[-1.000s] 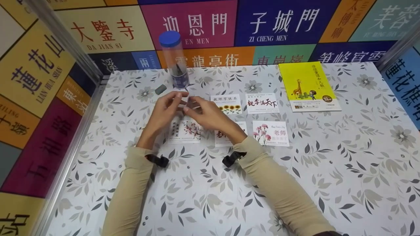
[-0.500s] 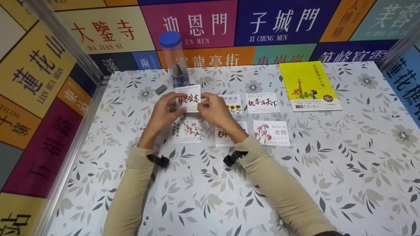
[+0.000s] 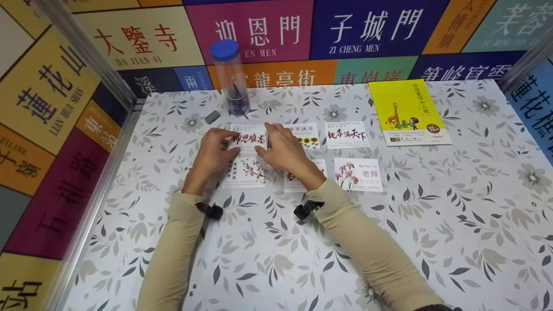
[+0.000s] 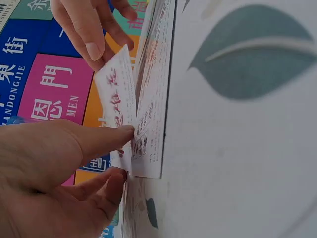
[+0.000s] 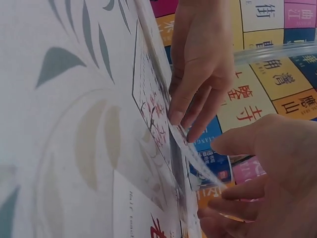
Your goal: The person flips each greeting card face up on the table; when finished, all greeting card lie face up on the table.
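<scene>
In the head view a white card with red lettering lies low between both hands at the back left. My left hand pinches its left end; in the left wrist view the thumb presses on the printed face. That card tilts up at its other end in this view. My right hand is at the card's right edge, and in the right wrist view its thumb and fingers are spread apart, fingertips right at the edge. A plum-blossom card lies just in front.
More cards lie to the right: a sunflower card, a red-lettered card, a carnation card and one partly under the right wrist. Behind stand a blue-lidded clear tube and a small grey cylinder. A yellow booklet lies back right.
The card, edge-on at first, was tipped up to show its lettering and then lowered toward the table. My right hand's fingers have spread from their earlier grip.
</scene>
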`<action>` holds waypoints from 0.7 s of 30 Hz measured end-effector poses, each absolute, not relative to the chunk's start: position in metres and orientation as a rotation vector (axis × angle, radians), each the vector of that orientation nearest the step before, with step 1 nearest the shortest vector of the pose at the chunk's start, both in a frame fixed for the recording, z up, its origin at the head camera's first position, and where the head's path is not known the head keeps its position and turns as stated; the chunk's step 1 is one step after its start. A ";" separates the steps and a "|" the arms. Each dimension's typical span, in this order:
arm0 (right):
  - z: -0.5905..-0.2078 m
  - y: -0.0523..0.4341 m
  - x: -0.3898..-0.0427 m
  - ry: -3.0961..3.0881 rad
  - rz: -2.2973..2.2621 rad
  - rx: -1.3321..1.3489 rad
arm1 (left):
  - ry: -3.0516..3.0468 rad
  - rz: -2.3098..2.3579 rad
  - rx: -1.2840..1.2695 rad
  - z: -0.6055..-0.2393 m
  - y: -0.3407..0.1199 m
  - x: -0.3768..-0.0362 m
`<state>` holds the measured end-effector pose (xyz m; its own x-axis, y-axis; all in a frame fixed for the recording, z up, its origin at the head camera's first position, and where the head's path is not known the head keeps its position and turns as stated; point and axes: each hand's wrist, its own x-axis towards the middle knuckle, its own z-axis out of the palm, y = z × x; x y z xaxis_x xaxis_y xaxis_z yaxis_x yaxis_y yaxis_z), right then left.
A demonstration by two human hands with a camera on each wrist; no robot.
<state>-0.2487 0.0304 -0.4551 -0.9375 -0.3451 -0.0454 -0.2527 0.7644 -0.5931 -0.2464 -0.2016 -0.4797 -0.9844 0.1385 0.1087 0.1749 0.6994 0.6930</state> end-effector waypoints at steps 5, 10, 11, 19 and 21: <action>-0.459 0.029 -0.248 2.794 -0.813 -0.544 | -2.933 -1.087 -0.282 -0.478 -0.201 -0.246; -0.462 0.028 -0.248 2.778 -0.780 -0.616 | -2.989 -1.075 -0.272 -0.476 -0.200 -0.248; -0.462 0.028 -0.248 2.776 -0.772 -0.623 | -2.997 -1.072 -0.267 -0.476 -0.200 -0.248; -0.463 0.029 -0.248 2.709 -0.697 -0.649 | -2.969 -1.067 -0.248 -0.478 -0.203 -0.250; -0.463 0.030 -0.247 2.709 -0.705 -0.651 | -2.954 -1.071 -0.257 -0.479 -0.203 -0.250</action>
<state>-0.2474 0.0298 -0.4632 -0.8635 -0.4844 -0.1406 -0.3545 0.7810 -0.5142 -0.2501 -0.2026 -0.4793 -0.9866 0.1568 0.0451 0.1493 0.7559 0.6374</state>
